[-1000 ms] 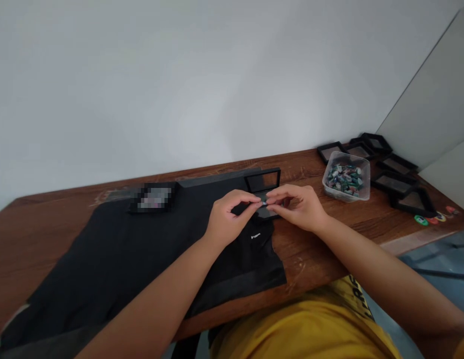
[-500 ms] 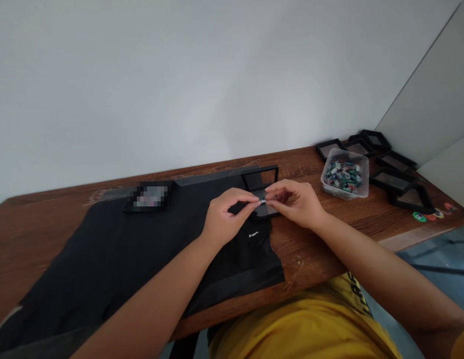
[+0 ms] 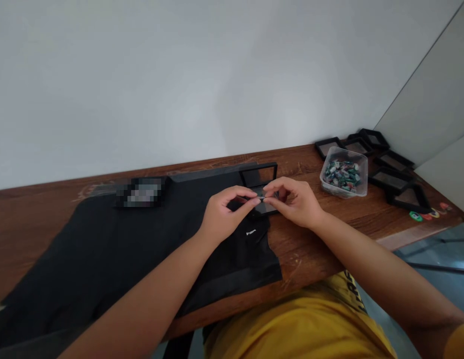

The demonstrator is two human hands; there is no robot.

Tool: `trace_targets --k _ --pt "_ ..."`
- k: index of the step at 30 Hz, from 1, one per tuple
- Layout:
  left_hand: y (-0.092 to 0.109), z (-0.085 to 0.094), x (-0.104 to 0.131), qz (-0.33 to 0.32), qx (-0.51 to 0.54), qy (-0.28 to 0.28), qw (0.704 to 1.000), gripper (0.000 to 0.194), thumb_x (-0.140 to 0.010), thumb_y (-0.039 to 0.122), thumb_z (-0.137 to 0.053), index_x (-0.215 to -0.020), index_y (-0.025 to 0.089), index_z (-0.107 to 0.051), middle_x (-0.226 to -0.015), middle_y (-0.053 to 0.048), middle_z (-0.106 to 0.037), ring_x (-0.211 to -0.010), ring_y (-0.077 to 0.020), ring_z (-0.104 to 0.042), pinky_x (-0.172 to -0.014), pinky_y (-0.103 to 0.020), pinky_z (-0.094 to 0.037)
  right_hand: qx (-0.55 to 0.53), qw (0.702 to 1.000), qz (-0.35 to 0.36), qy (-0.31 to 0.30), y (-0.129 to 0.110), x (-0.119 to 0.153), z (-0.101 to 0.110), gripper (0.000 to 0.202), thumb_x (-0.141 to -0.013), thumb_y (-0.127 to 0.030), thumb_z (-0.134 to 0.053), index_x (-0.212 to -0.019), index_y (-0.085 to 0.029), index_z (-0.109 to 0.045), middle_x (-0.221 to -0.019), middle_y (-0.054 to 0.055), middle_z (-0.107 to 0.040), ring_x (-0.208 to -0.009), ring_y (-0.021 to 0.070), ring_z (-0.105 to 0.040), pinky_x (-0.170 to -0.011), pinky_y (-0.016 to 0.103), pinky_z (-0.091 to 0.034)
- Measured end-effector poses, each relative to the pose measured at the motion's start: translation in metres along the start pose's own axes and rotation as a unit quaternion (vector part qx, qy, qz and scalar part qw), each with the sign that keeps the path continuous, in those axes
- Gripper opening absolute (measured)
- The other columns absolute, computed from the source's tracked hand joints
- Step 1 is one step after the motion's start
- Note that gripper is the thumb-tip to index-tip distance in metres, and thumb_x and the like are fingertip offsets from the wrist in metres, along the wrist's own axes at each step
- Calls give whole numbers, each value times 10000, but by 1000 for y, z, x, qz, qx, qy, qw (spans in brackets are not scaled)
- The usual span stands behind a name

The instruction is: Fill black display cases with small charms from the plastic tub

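My left hand [image 3: 229, 208] and my right hand [image 3: 294, 202] meet fingertip to fingertip, each in a pinch. Between them is a small silvery-white piece [image 3: 261, 198], too small to name its kind. Right beneath the fingers, an opened black frame box [image 3: 268, 207] rests at the right edge of a black cloth [image 3: 142, 244]. Its lid [image 3: 258, 173] stands up behind my hands, and the fingers partly cover its base. A white scrap [image 3: 250, 232] lies on the cloth just in front of the box.
A clear plastic tub [image 3: 344, 172] of small, multicoloured pieces stands to the right. Several black frames [image 3: 390, 179] lie around it by the wall. Round coloured stickers [image 3: 416, 216] are near the wooden table's [image 3: 314, 249] right edge. Another black frame [image 3: 140, 192], its content blurred, sits at left.
Both hands stay at the frame box, pinching the small piece, with only slight finger movement. The whole view has shifted a little.
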State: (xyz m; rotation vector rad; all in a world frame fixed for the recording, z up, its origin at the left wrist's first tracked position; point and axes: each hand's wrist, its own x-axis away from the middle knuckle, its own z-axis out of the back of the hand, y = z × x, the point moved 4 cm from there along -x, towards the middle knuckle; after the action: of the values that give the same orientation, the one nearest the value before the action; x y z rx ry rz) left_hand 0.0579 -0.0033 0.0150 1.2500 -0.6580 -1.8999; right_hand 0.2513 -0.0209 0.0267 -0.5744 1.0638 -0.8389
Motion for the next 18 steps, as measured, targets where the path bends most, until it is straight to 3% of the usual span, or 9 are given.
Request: trace_targets --k 5,12,18 --pt "-12 0 -1 48 -27 4 998 164 -870 382 -743 -878 226 -795 -869 -29 -815 -772 -189 -744 -711 -296 -620 -2 1000 6 25 1 -2 6 188 -884 -288 -754 -1047 -211 -703 -845 18 -754 -568 95 -546 -571 229 -457" --pt "-15 -11 -1 -15 -126 -99 987 208 -883 318 -727 -1071 250 -786 -1118 -68 -809 -1037 -269 -735 -958 -450 -597 23 998 -40 43 6 -3 12 201 -856 -284 -739 -1036 -207 -693 -844 32 -745 -605 119 -576 -581 246 -466" --pt "-13 -17 -3 -40 -177 -104 978 181 -911 283 -686 -1045 254 -805 -1100 -68 -817 -1022 -293 -716 -924 -474 -589 16 998 -55 28 10 -4 10 202 -835 -250 -740 -1024 -205 -686 -835 14 -742 -552 97 -526 -555 234 -437"
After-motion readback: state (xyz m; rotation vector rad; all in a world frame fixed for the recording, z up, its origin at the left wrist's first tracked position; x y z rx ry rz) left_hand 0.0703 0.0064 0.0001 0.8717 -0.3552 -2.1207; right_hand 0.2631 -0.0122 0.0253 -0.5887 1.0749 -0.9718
